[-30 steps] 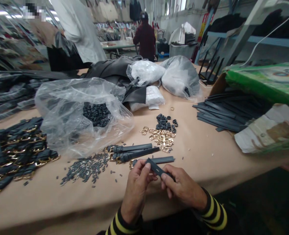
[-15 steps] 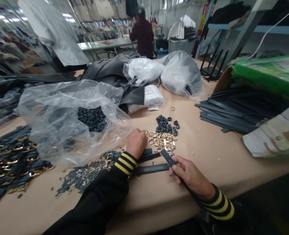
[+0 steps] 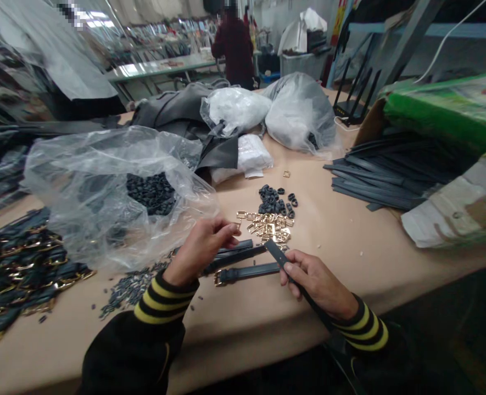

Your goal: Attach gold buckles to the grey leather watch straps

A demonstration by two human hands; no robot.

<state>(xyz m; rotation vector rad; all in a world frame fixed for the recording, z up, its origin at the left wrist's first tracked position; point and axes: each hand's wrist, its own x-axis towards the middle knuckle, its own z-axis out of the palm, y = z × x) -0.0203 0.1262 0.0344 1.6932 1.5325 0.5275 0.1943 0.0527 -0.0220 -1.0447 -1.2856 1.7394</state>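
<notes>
In my right hand (image 3: 314,282) is a dark leather strap (image 3: 274,252), pinched near its punched end, the rest running down under my wrist. My left hand (image 3: 207,244) is closed in a pinch left of the gold buckle pile (image 3: 269,226); a gold buckle (image 3: 238,224) shows partly at its fingertips. Below it on the table lies a strap fitted with a buckle (image 3: 246,271), with more dark straps (image 3: 234,255) just behind. Black strap loops (image 3: 272,200) are heaped beyond the buckles.
Small dark pieces (image 3: 129,291) are scattered left of my left hand, beside a clear bag of black loops (image 3: 150,192). Finished buckled straps (image 3: 16,269) pile up far left. A box of straps (image 3: 391,170) stands right. A person (image 3: 236,46) stands in the background.
My left hand has drawn back left from the buckle pile, with a gold buckle at its fingertips. The buckled strap below is now uncovered. My right hand keeps hold of the strap.
</notes>
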